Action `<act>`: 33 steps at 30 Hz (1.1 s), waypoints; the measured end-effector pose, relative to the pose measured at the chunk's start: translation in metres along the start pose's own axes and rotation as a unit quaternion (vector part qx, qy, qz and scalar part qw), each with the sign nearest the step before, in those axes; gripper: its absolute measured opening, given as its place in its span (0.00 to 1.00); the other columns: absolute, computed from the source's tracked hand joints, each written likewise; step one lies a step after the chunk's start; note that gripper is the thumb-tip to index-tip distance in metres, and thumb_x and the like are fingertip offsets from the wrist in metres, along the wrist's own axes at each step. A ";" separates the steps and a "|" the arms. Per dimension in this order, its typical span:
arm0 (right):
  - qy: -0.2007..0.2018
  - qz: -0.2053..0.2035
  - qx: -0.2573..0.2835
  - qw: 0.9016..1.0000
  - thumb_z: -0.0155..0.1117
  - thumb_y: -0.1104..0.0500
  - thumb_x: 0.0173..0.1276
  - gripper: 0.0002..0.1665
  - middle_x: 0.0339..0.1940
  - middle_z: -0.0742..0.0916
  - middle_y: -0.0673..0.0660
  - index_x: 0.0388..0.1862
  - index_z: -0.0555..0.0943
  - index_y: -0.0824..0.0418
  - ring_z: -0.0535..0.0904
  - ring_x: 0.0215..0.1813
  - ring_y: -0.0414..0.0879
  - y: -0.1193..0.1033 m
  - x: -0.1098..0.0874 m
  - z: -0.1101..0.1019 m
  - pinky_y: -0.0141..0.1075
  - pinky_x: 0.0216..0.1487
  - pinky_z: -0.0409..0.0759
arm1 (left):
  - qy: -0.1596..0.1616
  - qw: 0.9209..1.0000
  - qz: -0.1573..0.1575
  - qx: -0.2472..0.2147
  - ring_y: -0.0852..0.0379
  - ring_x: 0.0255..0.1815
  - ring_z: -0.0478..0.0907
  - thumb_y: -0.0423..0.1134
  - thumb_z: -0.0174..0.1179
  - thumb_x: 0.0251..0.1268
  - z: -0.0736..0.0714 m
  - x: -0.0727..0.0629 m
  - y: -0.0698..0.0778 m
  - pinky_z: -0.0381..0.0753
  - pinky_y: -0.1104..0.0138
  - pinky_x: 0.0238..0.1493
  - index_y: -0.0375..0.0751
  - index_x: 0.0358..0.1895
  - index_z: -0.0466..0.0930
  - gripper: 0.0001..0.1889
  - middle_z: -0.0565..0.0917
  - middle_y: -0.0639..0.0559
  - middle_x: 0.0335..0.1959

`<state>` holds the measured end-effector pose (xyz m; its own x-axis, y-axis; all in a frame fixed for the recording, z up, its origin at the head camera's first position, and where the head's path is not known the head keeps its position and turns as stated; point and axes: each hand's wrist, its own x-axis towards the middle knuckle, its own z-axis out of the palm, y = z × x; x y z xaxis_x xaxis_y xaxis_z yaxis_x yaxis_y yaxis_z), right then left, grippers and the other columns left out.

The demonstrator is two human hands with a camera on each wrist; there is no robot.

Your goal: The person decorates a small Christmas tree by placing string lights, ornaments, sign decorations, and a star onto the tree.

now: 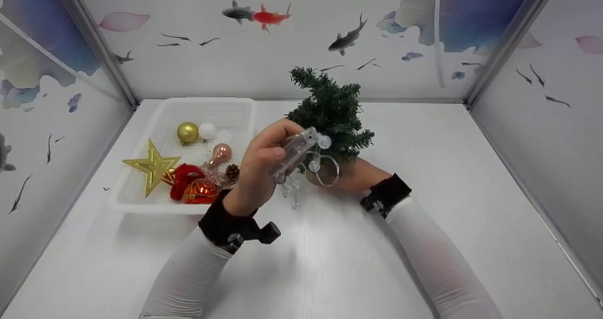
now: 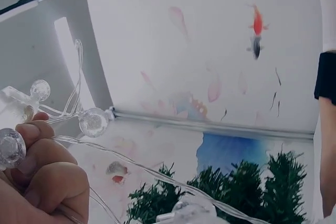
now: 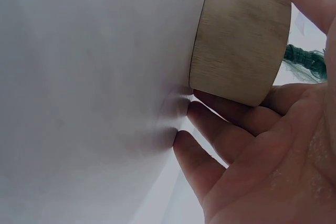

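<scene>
Two hands work over a white table [image 1: 301, 267], where a white plastic tray [image 1: 160, 209] of ornaments lies left of a small artificial Christmas tree [image 1: 332, 109]. The right hand [image 1: 351, 174] curls thumb and fingers round the tree's wooden base [image 3: 241, 38]; that grip should be firm and low, so that the branches neither rock nor turn. The left hand [image 1: 264, 163] pinches a clear battery case [image 1: 297, 153] just in front of the tree; a light hold would do, with slack left in the clear wire [image 2: 131, 159] so nothing tugs or knots. The loose bulbs [image 1: 324, 142] deserve watching, since they could snag on the needles. As for the views, only the head camera takes in the tray and the tree's whole crown, though there the base is mostly hidden by the right hand and the lights. The right wrist view gives that base plainly, its wood grain showing and fingertips down against the table. The left wrist view traces the wire from the left hand across the front of the branches, and shows the bulbs' faceted surface, too small to tell from the head.
</scene>
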<state>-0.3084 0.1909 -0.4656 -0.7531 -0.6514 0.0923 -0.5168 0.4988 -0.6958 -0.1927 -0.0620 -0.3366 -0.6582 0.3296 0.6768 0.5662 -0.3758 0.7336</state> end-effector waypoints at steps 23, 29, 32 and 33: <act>0.007 -0.020 -0.060 0.998 0.61 0.59 0.83 0.18 0.27 0.81 0.42 0.28 0.82 0.48 0.76 0.31 0.40 0.152 -0.006 0.002 0.39 0.37 0.78 | -0.113 0.982 -0.105 -0.113 0.60 0.24 0.69 0.42 0.44 0.63 0.063 -0.023 -0.035 0.66 0.70 0.23 0.14 0.46 0.73 0.26 0.81 0.52 0.32; 0.010 -0.017 -0.059 0.998 0.61 0.60 0.83 0.18 0.29 0.83 0.41 0.29 0.83 0.46 0.77 0.33 0.40 0.147 -0.006 0.002 0.38 0.39 0.77 | -0.114 0.980 -0.129 -0.098 0.60 0.27 0.69 0.41 0.44 0.63 0.058 -0.026 -0.054 0.67 0.67 0.26 0.15 0.48 0.73 0.26 0.80 0.51 0.33; 0.004 -0.052 -0.035 0.998 0.60 0.60 0.84 0.16 0.33 0.83 0.42 0.31 0.83 0.49 0.76 0.36 0.40 0.136 -0.005 0.000 0.35 0.42 0.75 | -0.103 0.981 -0.148 -0.077 0.59 0.26 0.69 0.42 0.44 0.63 0.048 -0.027 -0.065 0.66 0.67 0.25 0.16 0.48 0.74 0.26 0.79 0.50 0.33; 0.001 -0.054 -0.034 0.998 0.60 0.61 0.83 0.15 0.33 0.82 0.43 0.31 0.83 0.51 0.75 0.36 0.41 0.122 -0.007 -0.002 0.35 0.42 0.74 | -0.101 0.980 -0.155 -0.069 0.59 0.26 0.69 0.43 0.44 0.63 0.045 -0.028 -0.067 0.66 0.67 0.24 0.18 0.48 0.75 0.26 0.79 0.52 0.33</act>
<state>-0.3671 0.2576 -0.5502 -0.6926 -0.7020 0.1657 -0.6212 0.4638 -0.6316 -0.1901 -0.0071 -0.4022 -0.6687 0.6055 0.4316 0.2727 -0.3402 0.8999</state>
